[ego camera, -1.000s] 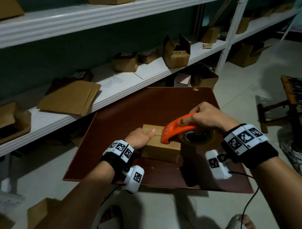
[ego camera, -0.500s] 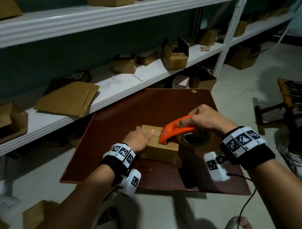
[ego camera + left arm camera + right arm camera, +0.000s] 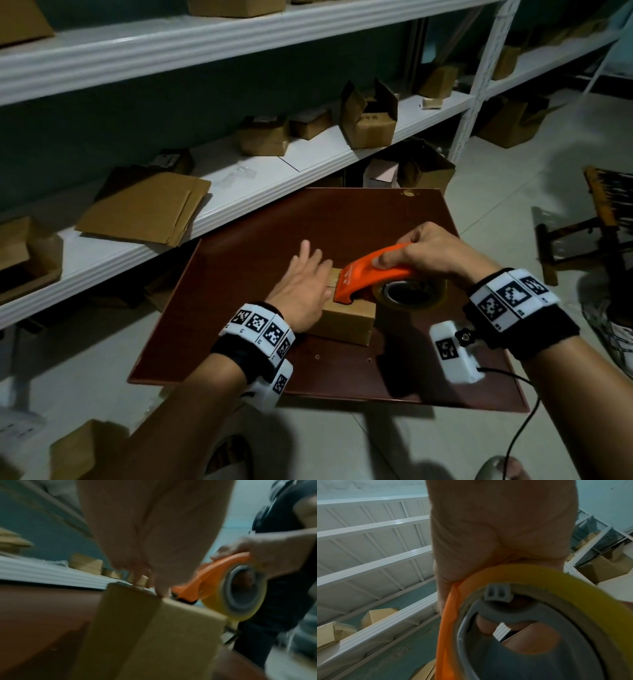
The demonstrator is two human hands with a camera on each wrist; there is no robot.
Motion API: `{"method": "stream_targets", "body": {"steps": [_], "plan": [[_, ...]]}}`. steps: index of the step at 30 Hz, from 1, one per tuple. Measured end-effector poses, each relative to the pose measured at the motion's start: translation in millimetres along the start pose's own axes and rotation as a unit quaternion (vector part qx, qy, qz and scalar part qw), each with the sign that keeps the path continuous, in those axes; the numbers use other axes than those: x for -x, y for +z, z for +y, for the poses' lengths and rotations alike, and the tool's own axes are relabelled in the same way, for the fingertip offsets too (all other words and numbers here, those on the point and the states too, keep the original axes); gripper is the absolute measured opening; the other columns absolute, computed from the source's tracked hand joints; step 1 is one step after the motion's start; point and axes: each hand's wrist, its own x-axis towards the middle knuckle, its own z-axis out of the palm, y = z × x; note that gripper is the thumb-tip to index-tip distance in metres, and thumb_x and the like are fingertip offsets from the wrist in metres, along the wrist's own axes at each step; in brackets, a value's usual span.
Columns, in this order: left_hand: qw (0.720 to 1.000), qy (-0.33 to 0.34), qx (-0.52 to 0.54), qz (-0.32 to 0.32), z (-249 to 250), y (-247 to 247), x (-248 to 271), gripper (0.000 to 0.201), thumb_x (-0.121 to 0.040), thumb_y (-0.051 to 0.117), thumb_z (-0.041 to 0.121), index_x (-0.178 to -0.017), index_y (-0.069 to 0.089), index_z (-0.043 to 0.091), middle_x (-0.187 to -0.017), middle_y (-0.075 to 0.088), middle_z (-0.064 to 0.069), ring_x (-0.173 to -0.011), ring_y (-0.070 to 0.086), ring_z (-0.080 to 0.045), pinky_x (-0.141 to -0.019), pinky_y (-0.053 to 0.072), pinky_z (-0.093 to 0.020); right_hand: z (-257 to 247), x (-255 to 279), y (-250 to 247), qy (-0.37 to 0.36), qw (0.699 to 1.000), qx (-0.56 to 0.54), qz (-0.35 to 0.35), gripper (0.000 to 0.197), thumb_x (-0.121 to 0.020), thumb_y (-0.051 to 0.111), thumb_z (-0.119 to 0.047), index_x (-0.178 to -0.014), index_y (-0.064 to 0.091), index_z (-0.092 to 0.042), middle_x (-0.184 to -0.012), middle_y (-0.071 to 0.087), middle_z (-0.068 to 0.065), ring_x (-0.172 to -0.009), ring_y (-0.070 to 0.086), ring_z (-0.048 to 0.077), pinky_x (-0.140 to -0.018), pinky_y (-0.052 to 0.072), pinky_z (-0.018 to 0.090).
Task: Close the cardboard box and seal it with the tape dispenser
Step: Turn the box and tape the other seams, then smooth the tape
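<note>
Cardboard box, head view: the small brown cardboard box [image 3: 346, 317] sits with its flaps down on the dark red-brown square board [image 3: 239, 308], near the middle.
Left hand, head view: the left hand [image 3: 301, 291] lies flat over the box's left top, fingers straight and spread, holding nothing (a press, I judge, to keep the flaps shut and the box from sliding).
Right hand, head view: the right hand [image 3: 428, 253] grips the orange plastic tape dispenser [image 3: 373, 275], fingers curled over its arched handle; its nose is down on the box top by the centre seam, the roll hanging off the right side.
Step, judged: taping the seam is under way, not finished.
Box, left wrist view: blurred; the box's corner fills the lower frame, with the left palm above it and a fingertip [image 3: 162, 592] touching the top edge.
Dispenser, left wrist view: its black front edge meets the box top, with the yellowish tape roll [image 3: 240, 592] behind.
Grip, right wrist view: the palm wraps the orange handle just above the roll and its grey hub [image 3: 530, 635].
Surroundings: white metal shelving [image 3: 274, 168] behind carries more cartons and flattened cardboard.
</note>
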Motion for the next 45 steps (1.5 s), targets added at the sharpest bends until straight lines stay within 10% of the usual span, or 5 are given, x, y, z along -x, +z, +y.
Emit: {"method": "stream_targets", "body": {"steps": [9,22,33,39,45], "plan": [[0.994,-0.005,0.061,0.092,13,27,-3,0.133,-0.063,0.065,0.095,-0.164,0.020,0.021,-0.174,0.019,-0.001,-0.163,-0.003,-0.019,-0.132,-0.002,-0.042,4,-2,9,-0.010,1.000,-0.021,0.015,0.032,-0.077,0.084,-0.045,-0.088,0.071,-0.017,-0.088,0.071,0.004,-0.086,0.065,0.018,-0.074,0.048,0.033],[0.978,-0.023,0.052,0.202,13,39,-6,0.115,-0.065,0.059,0.095,-0.155,0.040,0.026,-0.165,0.039,0.006,-0.161,0.014,-0.015,-0.132,0.011,-0.043,10,-7,9,-0.018,0.997,-0.026,-0.066,0.044,-0.073,0.083,-0.060,-0.065,0.065,-0.021,-0.053,0.065,-0.008,-0.057,0.062,0.009,-0.067,0.044,0.029],[0.989,-0.025,0.002,0.149,6,38,-7,0.138,-0.065,0.042,0.103,-0.169,0.014,0.018,-0.177,0.005,0.002,-0.162,-0.008,-0.011,-0.133,-0.002,-0.039,12,-3,2,-0.013,0.999,-0.012,-0.051,0.051,-0.070,0.086,-0.053,-0.095,0.078,-0.009,-0.092,0.076,0.007,-0.090,0.070,0.022,-0.089,0.054,0.039],[0.990,-0.022,-0.012,0.139,4,38,-8,0.138,-0.066,0.041,0.102,-0.169,0.012,0.016,-0.178,0.004,0.001,-0.162,-0.009,-0.012,-0.132,-0.004,-0.039,14,-6,-11,-0.028,0.997,0.004,-0.068,0.101,-0.023,0.084,-0.081,-0.091,0.079,-0.006,-0.089,0.078,0.013,-0.093,0.072,0.032,-0.098,0.054,0.049],[0.992,-0.028,-0.037,0.117,3,38,-12,0.142,-0.065,0.036,0.105,-0.169,0.004,0.014,-0.178,-0.004,-0.001,-0.162,-0.014,-0.014,-0.132,-0.003,-0.041,20,-1,-29,-0.007,0.998,0.001,-0.061,0.048,-0.064,0.088,-0.056,-0.082,0.074,-0.013,-0.081,0.075,0.005,-0.078,0.069,0.022,-0.077,0.052,0.035]]}}
